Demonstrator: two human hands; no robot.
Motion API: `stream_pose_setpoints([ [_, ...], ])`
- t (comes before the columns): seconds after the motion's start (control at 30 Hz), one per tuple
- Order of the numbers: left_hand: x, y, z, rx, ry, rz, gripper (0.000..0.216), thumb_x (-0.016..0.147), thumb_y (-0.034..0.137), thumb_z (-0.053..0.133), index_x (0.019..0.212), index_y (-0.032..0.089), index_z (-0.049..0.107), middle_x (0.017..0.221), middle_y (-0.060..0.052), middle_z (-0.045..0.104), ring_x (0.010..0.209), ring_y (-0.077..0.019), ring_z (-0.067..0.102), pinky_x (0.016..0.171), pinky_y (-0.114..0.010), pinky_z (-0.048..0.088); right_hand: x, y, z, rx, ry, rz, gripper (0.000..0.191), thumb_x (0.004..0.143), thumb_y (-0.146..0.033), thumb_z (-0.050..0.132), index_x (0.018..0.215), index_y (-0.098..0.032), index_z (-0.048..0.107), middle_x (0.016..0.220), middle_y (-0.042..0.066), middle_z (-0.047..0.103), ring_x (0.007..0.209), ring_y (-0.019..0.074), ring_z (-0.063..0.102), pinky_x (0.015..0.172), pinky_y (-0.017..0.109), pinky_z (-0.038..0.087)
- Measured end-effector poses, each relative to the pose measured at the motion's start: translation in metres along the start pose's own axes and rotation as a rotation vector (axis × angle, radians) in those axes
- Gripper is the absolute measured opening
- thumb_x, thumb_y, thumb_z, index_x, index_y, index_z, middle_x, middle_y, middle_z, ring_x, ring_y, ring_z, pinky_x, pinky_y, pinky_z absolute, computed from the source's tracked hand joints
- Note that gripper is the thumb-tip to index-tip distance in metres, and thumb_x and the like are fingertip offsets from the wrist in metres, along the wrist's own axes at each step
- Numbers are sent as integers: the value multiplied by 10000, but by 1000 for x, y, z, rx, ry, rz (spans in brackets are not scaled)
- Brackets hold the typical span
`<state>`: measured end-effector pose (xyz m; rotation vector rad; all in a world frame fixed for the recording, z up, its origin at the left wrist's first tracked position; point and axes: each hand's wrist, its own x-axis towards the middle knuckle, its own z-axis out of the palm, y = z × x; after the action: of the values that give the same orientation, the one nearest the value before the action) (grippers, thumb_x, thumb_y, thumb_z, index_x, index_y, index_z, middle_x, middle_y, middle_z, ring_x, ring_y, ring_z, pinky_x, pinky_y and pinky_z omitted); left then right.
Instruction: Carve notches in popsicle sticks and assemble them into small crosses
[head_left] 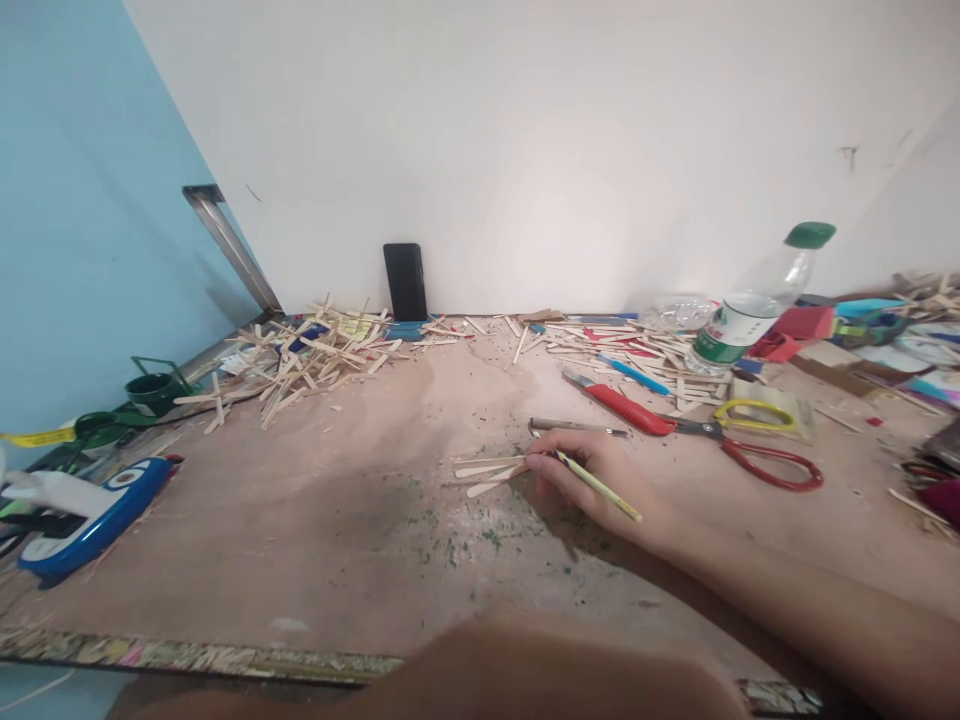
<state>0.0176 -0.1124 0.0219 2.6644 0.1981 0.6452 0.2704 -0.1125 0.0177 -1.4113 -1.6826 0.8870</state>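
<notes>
My right hand [592, 485] rests on the wooden tabletop [337, 520] near its middle, fingers pinched round a thin yellow-green pencil [600, 485] whose tip points left. The tip meets a few flat wooden craft sticks [487, 470] lying side by side just left of the fingers. A blurred stretch of skin [540, 675], likely my left arm, fills the bottom edge; no left hand or fingers show.
Red-handled scissors [750, 455], a red utility knife [619, 403] and a metal tool [577, 427] lie behind the hand. A tilted plastic bottle [757, 300] stands right. Stick piles [315, 355] sit at back, a black phone [405, 282] leans on the wall, a blue-white glue gun [82, 505] lies left.
</notes>
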Motion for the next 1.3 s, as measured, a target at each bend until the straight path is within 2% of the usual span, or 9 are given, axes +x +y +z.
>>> stream_pose_setpoints([
  [0.1, 29, 8, -34, -4, 81, -5, 295, 1121, 349, 410, 1231, 325, 682, 946, -43, 710, 834, -201, 668, 662, -344, 571, 0, 2, -1, 13, -17, -22, 339, 994, -454, 595, 830, -177, 701, 740, 33, 701, 696, 177, 633, 658, 284, 495],
  [0.17, 48, -2, -53, 37, 130, -107, 256, 1118, 205, 417, 1107, 249, 669, 946, -20, 685, 848, -164, 635, 742, -310, 517, -1, 1, -1, 16, -38, -36, 376, 1000, -486, 578, 792, -187, 672, 708, 23, 685, 656, 167, 618, 621, 275, 483],
  [0.23, 59, -23, -61, 194, 149, -70, 264, 1112, 234, 430, 1000, 200, 667, 921, -36, 661, 820, -184, 583, 735, -335, 446, -3, -1, -1, 6, -43, -47, 403, 1014, -498, 560, 760, -196, 646, 659, 5, 648, 607, 150, 579, 591, 267, 458],
  [0.33, 59, -58, -53, 144, 15, -194, 237, 1089, 326, 526, 1004, 177, 689, 937, -42, 683, 854, -203, 600, 771, -341, 421, -3, -3, -1, -10, -29, -65, 394, 1021, -482, 550, 774, -195, 657, 692, 12, 663, 649, 155, 588, 633, 272, 463],
  [0.47, 47, -82, -27, 86, -13, -204, 323, 1101, 359, 522, 890, 184, 694, 857, -16, 701, 818, -178, 622, 752, -304, 427, -3, -3, -3, 1, 0, -60, 380, 1008, -484, 572, 787, -194, 676, 719, 19, 670, 685, 165, 581, 660, 286, 452],
  [0.67, 43, -74, -17, -7, 10, -220, 389, 1128, 335, 424, 897, 189, 701, 854, -15, 697, 784, -160, 607, 751, -277, 448, -7, -2, -3, 181, -7, 37, 436, 981, -585, 625, 799, -190, 663, 676, 0, 636, 602, 134, 549, 580, 264, 441],
  [0.87, 39, -67, -23, -56, 27, -209, 404, 1133, 334, 401, 885, 185, 684, 830, -4, 681, 741, -141, 592, 733, -249, 459, -10, 5, 10, 513, -106, 166, 488, 885, -658, 711, 893, -177, 627, 779, 66, 759, 568, 163, 705, 468, 227, 487],
  [1.17, 39, -74, -16, -2, 43, -174, 379, 1123, 315, 423, 877, 181, 679, 799, -1, 672, 739, -147, 608, 711, -257, 450, -12, 3, 4, 588, -124, 185, 427, 888, -569, 790, 904, -150, 704, 851, 97, 801, 675, 163, 757, 575, 229, 549],
  [1.3, 38, -76, -15, 75, 61, -90, 407, 1129, 311, 389, 845, 185, 651, 790, -18, 667, 748, -172, 581, 739, -295, 425, -13, 1, 1, 573, -147, 186, 380, 872, -515, 829, 893, -143, 752, 836, 87, 804, 691, 151, 747, 613, 230, 547],
])
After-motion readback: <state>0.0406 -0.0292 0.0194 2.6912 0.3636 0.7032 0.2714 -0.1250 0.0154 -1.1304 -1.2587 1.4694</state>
